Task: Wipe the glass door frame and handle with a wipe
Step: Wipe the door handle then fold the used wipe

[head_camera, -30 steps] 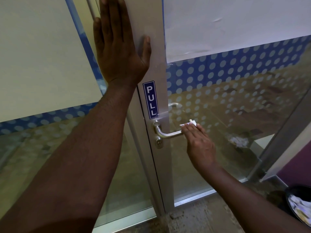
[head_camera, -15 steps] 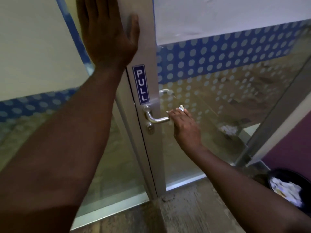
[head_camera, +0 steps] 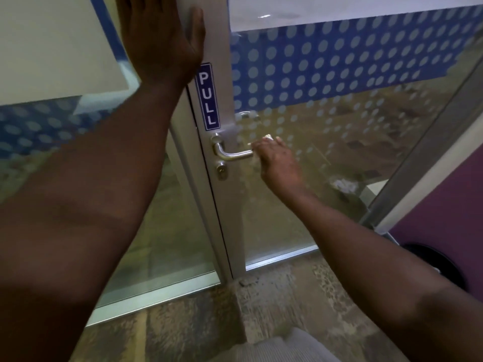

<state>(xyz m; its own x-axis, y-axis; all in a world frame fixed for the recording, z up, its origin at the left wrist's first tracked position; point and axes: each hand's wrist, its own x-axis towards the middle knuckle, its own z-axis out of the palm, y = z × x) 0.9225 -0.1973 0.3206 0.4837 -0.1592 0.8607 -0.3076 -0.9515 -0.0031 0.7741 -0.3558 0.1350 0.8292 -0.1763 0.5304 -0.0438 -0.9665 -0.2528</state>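
Note:
The glass door has a pale metal frame (head_camera: 230, 194) with a blue PULL sign (head_camera: 207, 96) on it. A silver lever handle (head_camera: 232, 153) sticks out to the right below the sign, with a keyhole (head_camera: 222, 168) under it. My right hand (head_camera: 279, 163) wraps a white wipe (head_camera: 269, 138) around the free end of the handle; only a corner of the wipe shows above my fingers. My left hand (head_camera: 162, 40) presses flat against the frame above the sign, fingers straight and partly cut off by the top edge.
Glass panels with a blue dotted band (head_camera: 339, 61) flank the frame. A dark round bin (head_camera: 441, 265) stands at the lower right beside a purple wall (head_camera: 449, 205). The floor (head_camera: 209, 317) below is mottled brown; a grey trouser leg (head_camera: 282, 348) shows at the bottom.
The view has shifted, and my right hand has stayed on the end of the handle with the wipe, moving only slightly. My left hand keeps pressing the frame.

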